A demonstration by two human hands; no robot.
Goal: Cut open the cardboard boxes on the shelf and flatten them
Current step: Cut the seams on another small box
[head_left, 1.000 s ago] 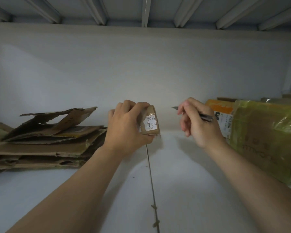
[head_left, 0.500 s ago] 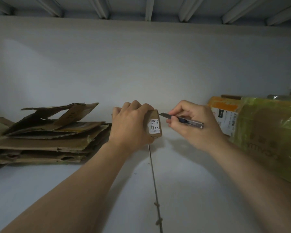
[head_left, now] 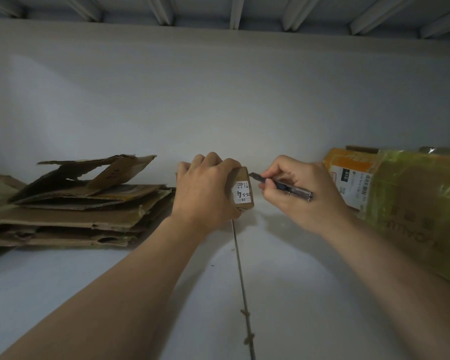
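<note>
Shelf holds flattened cardboard at the left and a green-wrapped box at the right. Between them I see my left hand gripping a small labelled box. My right hand pinches a utility knife, blade tip at the box's upper edge.

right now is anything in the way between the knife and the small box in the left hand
Nothing visible. The right hand holds the utility knife with its blade tip at the upper right edge of the small box. The left hand grips the box, its fingers close to the blade.
</note>
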